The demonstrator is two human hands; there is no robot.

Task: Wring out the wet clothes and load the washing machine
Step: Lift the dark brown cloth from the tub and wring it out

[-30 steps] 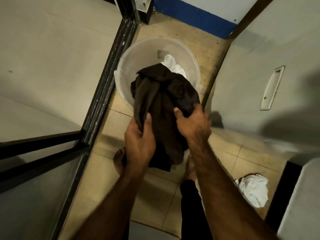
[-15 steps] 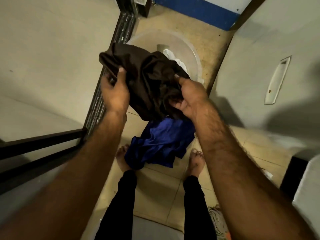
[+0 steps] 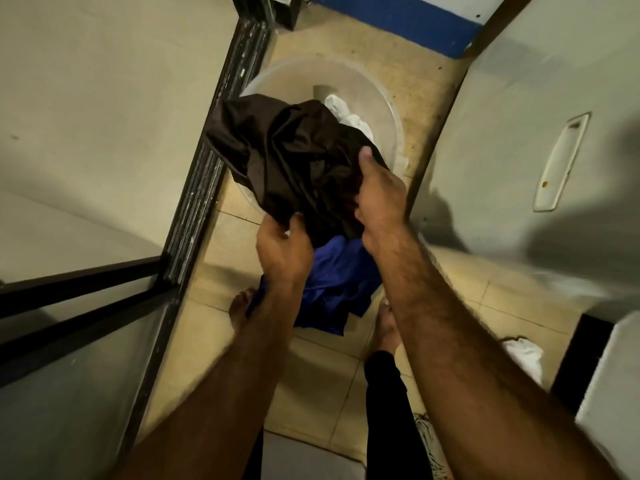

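Above the round clear plastic tub (image 3: 388, 109), the left hand (image 3: 282, 251) and right hand (image 3: 379, 192) both grip crumpled dark brown cloth (image 3: 294, 161); blue cloth (image 3: 336, 282) hangs below.

Narrow floor strip (image 3: 235, 244) between black frame (image 3: 194, 209) and pale panel (image 3: 502, 150), tub (image 3: 287, 81) ahead.

One wide-angle camera, worn on the head, looked steeply down past both forearms. The left hand (image 3: 282, 252), right hand (image 3: 379, 192) and dark brown crumpled garment (image 3: 294, 161) sat close, mid-frame; the tan tiled floor (image 3: 512, 306) lay farther below.
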